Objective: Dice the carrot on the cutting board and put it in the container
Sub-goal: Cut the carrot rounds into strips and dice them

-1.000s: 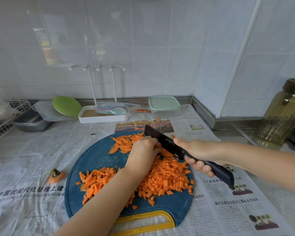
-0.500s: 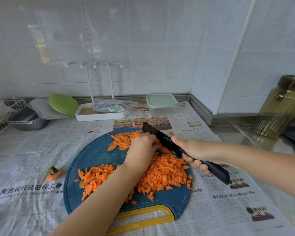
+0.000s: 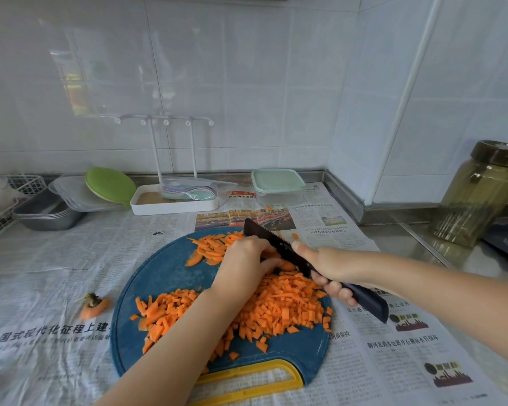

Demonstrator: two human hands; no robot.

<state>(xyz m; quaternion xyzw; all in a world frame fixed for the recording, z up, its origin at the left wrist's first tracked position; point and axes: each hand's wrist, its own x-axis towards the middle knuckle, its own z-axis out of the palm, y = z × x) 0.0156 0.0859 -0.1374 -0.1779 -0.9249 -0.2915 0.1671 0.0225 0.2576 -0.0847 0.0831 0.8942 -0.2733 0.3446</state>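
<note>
As right hand (image 3: 332, 268) grips knife (image 3: 270, 240), left hand (image 3: 244, 259) clamps carrot strips (image 3: 214, 246) near cutting board's (image 3: 165, 273) far edge.

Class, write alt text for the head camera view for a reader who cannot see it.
A person's right hand grips a dark knife over carrot strips steadied by the left hand on a blue cutting board, where diced carrot is piled. A lidded clear container stands behind on the newspaper-covered counter; a carrot top lies left of the board.
</note>
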